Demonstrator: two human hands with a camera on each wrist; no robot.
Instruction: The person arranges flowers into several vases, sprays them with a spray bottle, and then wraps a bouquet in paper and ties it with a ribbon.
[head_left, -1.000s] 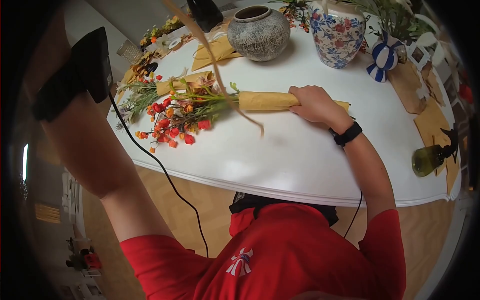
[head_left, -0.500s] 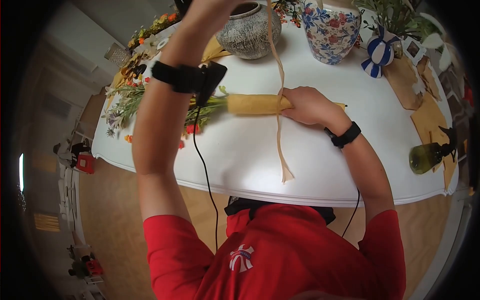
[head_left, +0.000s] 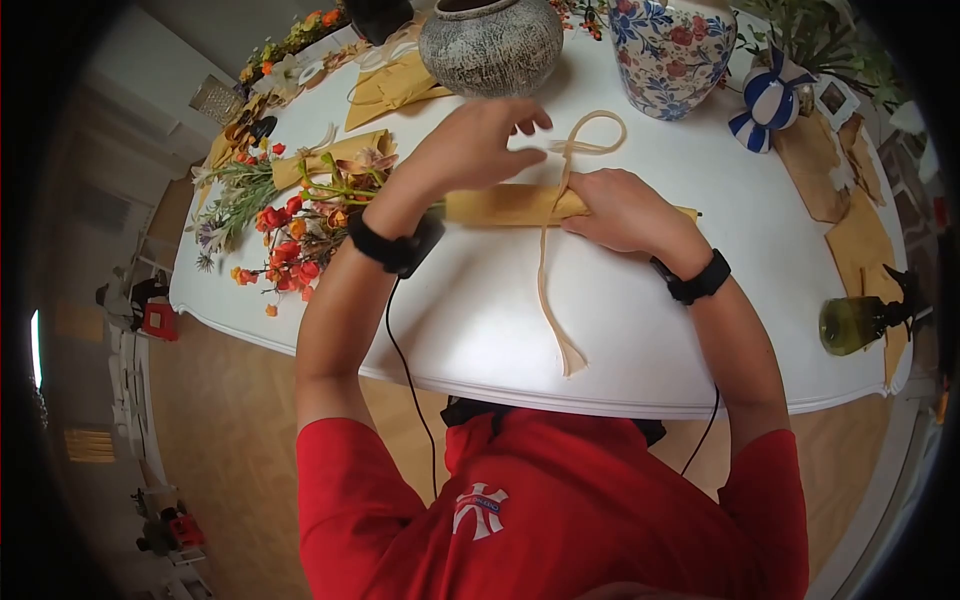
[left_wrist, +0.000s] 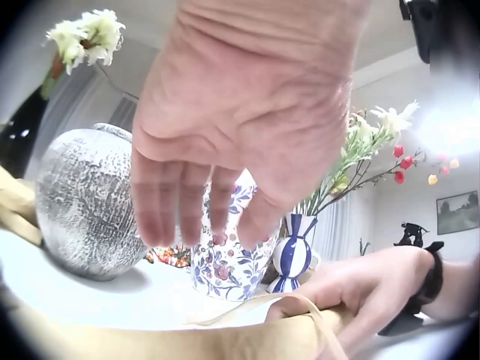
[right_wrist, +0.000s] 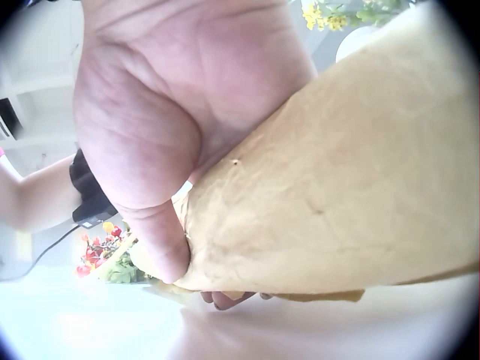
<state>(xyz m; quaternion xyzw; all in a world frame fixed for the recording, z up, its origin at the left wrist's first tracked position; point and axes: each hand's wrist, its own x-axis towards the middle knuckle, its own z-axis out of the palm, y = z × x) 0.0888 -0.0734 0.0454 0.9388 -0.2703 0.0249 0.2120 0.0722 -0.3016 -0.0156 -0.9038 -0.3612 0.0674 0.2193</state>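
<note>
A brown paper wrap lies across the white table, its flowers toward the left. My right hand grips it near its right end; in the right wrist view the thumb of the right hand presses along the paper. A pale ribbon crosses the wrap beside that hand, one end hanging toward the table's front, the other looped behind. Above the wrap my left hand hovers with fingers loosely extended, holding nothing; the left wrist view shows the left hand with fingers pointing down.
A grey textured vase and a floral vase stand at the back. A blue-and-white striped vase is on the right, above brown paper pieces and a green spray bottle. Folded paper lies back left.
My left hand has come down from the top of the view and let go of the ribbon, whose upper part now lies looped behind the wrap. My right hand stays on the wrap.
</note>
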